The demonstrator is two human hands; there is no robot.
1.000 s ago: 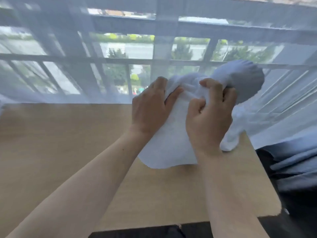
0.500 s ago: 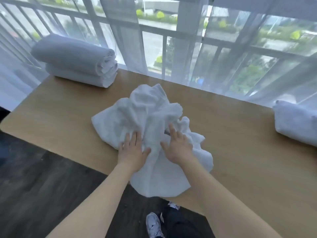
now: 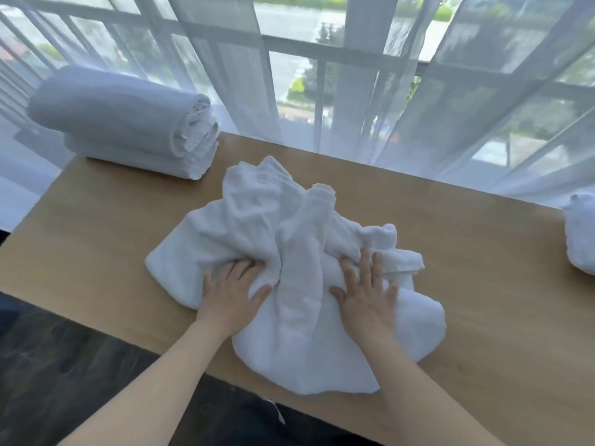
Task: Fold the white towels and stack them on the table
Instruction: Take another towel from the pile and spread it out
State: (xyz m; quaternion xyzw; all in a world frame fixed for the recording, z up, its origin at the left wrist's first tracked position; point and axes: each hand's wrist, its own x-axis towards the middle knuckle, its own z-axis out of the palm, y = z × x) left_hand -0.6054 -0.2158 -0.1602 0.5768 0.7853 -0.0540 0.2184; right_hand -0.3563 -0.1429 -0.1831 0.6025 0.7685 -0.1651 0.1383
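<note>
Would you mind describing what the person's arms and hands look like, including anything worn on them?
Both forearms are bare, with no sleeves in view. The left hand and the right hand wear no gloves, and no rings, watch or bracelets are visible. Nails look short and unpainted.

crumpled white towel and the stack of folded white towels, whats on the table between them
Only bare light wooden table separates the crumpled white towel from the stack of folded white towels, in the head view.
</note>
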